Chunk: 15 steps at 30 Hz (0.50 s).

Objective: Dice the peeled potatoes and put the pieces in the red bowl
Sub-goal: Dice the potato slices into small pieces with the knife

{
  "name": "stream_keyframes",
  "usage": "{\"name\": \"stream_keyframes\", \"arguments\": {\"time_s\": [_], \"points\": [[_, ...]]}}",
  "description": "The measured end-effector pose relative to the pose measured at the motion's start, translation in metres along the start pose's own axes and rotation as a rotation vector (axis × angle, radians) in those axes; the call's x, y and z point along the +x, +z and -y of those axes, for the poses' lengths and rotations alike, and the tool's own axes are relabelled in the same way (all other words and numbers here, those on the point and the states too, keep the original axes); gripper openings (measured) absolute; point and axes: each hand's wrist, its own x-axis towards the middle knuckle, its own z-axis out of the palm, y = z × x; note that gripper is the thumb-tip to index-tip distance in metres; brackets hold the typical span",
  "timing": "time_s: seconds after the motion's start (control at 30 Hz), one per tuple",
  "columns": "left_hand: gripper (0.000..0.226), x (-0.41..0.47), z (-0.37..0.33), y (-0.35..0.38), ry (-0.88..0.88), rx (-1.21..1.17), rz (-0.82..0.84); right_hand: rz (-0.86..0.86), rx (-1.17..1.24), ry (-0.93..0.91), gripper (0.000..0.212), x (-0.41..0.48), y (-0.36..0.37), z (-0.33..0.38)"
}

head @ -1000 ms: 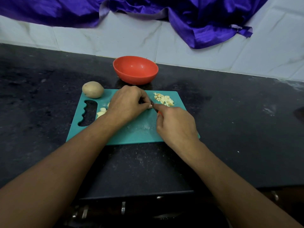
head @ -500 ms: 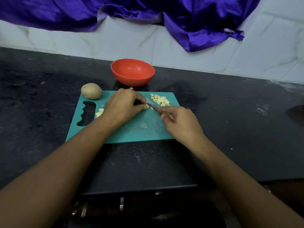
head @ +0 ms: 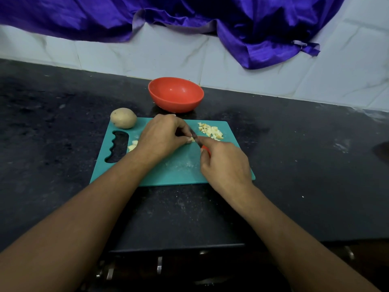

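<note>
A teal cutting board lies on the black counter. My left hand curls over a small potato piece and pinches it against the board. My right hand grips a red-handled knife, whose blade meets that piece. A pile of diced potato sits at the board's far right corner. A few more pieces lie beside my left wrist. A whole potato rests at the board's far left corner. The red bowl stands behind the board, and its inside looks bare.
The black counter runs left and right of the board, backed by a white tiled wall. A purple cloth hangs over the wall above the bowl. The counter's front edge lies just below my forearms.
The knife had swung right, away from the piece, half a second ago. It now sits back against the piece under my left fingertips. My left hand has hardly moved.
</note>
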Motion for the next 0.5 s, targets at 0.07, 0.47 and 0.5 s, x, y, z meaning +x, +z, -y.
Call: {"name": "stream_keyframes", "arguments": {"time_s": [0.07, 0.47, 0.5], "points": [[0.008, 0.0013, 0.0018, 0.0010, -0.009, -0.018, 0.003, -0.007, -0.031, -0.021, 0.043, -0.0003, 0.0008, 0.0020], [0.011, 0.0021, 0.0001, -0.0009, -0.020, -0.015, 0.004, 0.083, -0.277, -0.130, 0.048, 0.0053, -0.0045, 0.0067], [0.010, 0.0018, -0.0002, -0.0008, -0.020, -0.013, 0.003, 0.094, -0.293, -0.141, 0.048, 0.0058, -0.0059, 0.0058]]}}
